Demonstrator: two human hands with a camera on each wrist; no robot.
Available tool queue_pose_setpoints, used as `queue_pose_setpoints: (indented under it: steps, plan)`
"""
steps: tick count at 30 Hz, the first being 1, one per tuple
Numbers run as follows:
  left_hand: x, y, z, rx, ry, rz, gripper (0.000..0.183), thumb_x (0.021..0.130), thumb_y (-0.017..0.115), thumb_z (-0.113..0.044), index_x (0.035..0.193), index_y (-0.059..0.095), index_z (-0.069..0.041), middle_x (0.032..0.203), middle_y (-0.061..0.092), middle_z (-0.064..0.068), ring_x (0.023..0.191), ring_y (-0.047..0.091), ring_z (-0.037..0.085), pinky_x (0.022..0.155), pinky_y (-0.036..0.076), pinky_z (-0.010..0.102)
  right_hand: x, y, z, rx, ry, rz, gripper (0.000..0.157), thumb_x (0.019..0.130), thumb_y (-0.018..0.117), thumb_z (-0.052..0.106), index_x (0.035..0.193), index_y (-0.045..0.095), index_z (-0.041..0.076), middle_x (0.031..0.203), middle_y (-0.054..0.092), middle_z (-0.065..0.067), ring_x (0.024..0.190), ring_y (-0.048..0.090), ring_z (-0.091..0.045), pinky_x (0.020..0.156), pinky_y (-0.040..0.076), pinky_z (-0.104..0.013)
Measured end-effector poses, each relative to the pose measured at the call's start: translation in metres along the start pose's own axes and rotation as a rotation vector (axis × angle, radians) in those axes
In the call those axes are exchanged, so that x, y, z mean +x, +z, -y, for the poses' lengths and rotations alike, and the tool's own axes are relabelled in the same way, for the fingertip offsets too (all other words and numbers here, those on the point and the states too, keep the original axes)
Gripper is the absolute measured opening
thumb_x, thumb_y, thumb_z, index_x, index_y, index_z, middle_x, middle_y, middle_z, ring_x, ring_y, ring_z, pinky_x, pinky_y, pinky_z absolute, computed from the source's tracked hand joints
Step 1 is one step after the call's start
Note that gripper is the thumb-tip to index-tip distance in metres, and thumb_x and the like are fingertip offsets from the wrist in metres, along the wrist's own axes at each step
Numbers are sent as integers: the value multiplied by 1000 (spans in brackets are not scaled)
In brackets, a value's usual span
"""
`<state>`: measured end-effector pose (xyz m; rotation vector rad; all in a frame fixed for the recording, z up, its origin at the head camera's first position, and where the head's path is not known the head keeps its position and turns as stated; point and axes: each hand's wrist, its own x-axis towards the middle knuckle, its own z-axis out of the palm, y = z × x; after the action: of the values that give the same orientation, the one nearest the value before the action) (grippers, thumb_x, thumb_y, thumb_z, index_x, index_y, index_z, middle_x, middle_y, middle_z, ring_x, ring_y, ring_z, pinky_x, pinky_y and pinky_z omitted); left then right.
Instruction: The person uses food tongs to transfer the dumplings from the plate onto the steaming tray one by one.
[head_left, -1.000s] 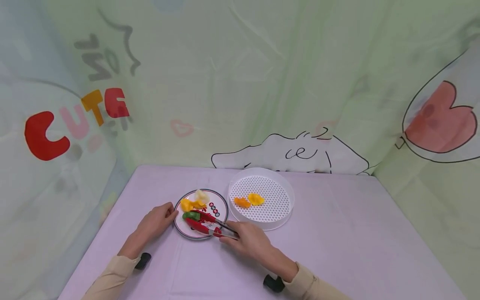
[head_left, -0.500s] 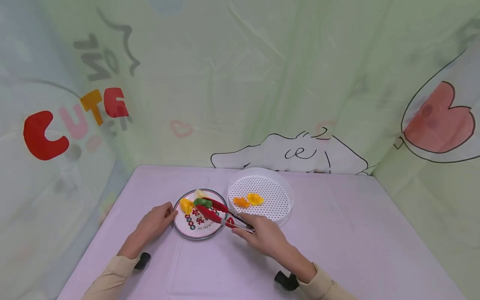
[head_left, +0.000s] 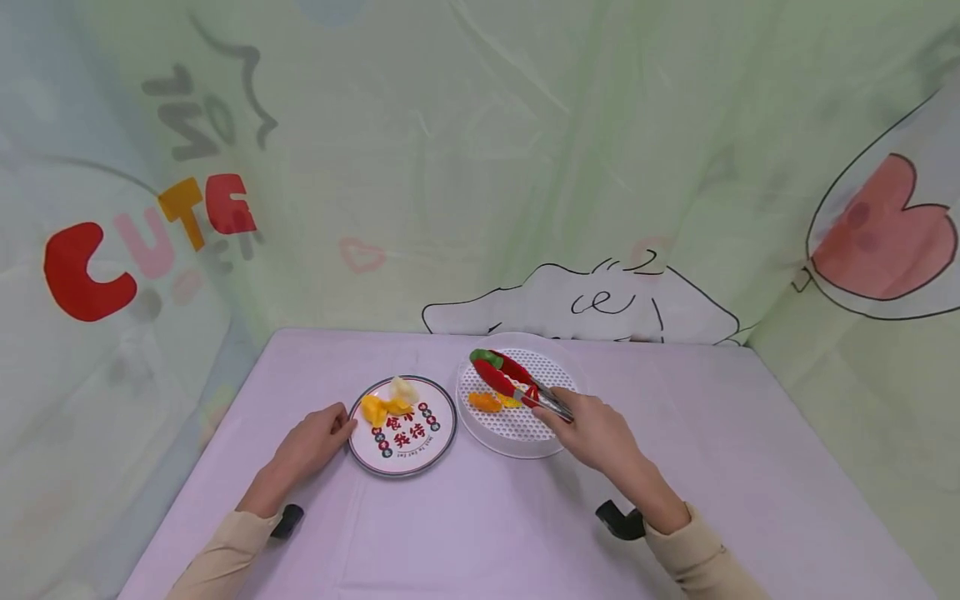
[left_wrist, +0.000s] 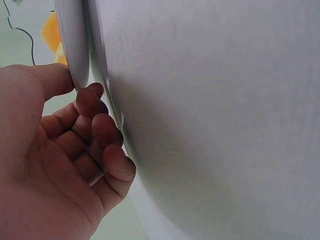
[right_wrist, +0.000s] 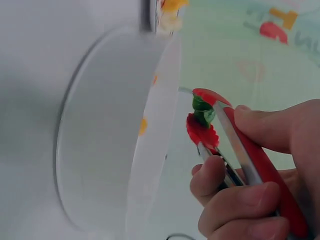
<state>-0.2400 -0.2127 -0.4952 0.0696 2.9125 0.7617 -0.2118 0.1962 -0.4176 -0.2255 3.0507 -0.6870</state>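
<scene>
At the left rim of a round white patterned plate [head_left: 432, 400], my left hand [head_left: 311, 446] pinches the edge, thumb on top and fingers beneath. Yellow [head_left: 385, 409] and pale [head_left: 402, 390] dumpling-like pieces lie on the plate. My right hand [head_left: 596, 429] grips metal tongs [head_left: 495, 378] with red tips. Between those tips is a green dumpling-like piece [right_wrist: 202, 111], held above the far left part of a white perforated steamer tray [head_left: 517, 448]. An orange piece [head_left: 484, 402] and a yellow piece [head_left: 507, 401], partly hidden by the tongs, lie in the tray.
Plate and tray stand side by side on a pale lilac tablecloth [head_left: 720, 467]. Behind and at both sides hang printed curtains [head_left: 360, 167]. The tray has a raised side wall [right_wrist: 100, 135].
My right hand has carried the tongs and green piece right and away from me, from the plate to above the tray. The left hand stays at the plate's rim.
</scene>
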Motion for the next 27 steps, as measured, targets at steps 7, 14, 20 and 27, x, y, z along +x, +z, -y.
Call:
queue_pose_setpoints:
  steps: [7, 14, 20, 27]
  plan:
    - [2, 1, 0, 16, -5, -5, 19, 100, 61, -28, 98, 57, -9, 72, 52, 2, 67, 49, 15, 60, 39, 27, 11, -12, -26, -55, 48, 13, 51, 96, 65, 40, 125, 62, -2, 68, 54, -4, 59, 49, -17, 50, 38, -27]
    - [1, 2, 1, 8, -1, -5, 19, 100, 61, -26, 98, 57, -8, 72, 51, 3, 67, 48, 16, 60, 39, 29, 13, -15, -36, -76, 94, 58, 46, 96, 65, 37, 117, 63, -4, 68, 53, -5, 58, 49, -17, 50, 37, -27]
    - [1, 2, 1, 7, -1, -1, 19, 99, 62, -26, 98, 57, -8, 73, 51, 3, 67, 49, 16, 60, 39, 29, 13, -17, -37, -111, 129, 111, 47, 96, 64, 38, 116, 63, -5, 68, 52, -5, 61, 49, -18, 52, 37, -28]
    - [4, 3, 3, 7, -4, -1, 20, 100, 62, -28, 98, 57, -8, 72, 51, 3, 67, 48, 16, 59, 39, 28, 12, -23, -36, -91, 133, 104, 54, 95, 64, 40, 121, 60, -8, 75, 58, -8, 63, 51, -19, 52, 39, -28]
